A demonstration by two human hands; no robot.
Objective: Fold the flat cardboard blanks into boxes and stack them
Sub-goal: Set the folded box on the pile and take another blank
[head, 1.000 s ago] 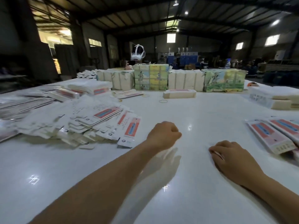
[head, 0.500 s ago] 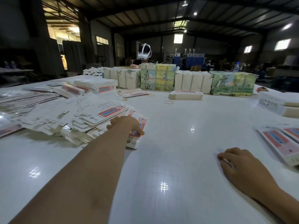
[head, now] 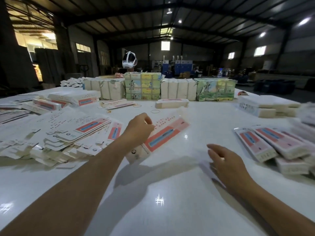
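Lifted off the pile, blank [head: 163, 133] in left grip [head: 139, 128]; right hand [head: 226, 163] open; print unreadable.

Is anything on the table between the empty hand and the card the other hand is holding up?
Nothing visible. The right hand hovers open, and only bare white table lies between it and the flat blank that the left hand holds.

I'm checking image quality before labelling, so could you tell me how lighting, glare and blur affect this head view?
Head view: the hall is dim, lit by ceiling lamps that leave small star glints on the glossy table; the left hand and its cardboard blank are motion-blurred and cast a soft shadow; the right hand is smeared at the fingers; wide-angle bending curves the edges.
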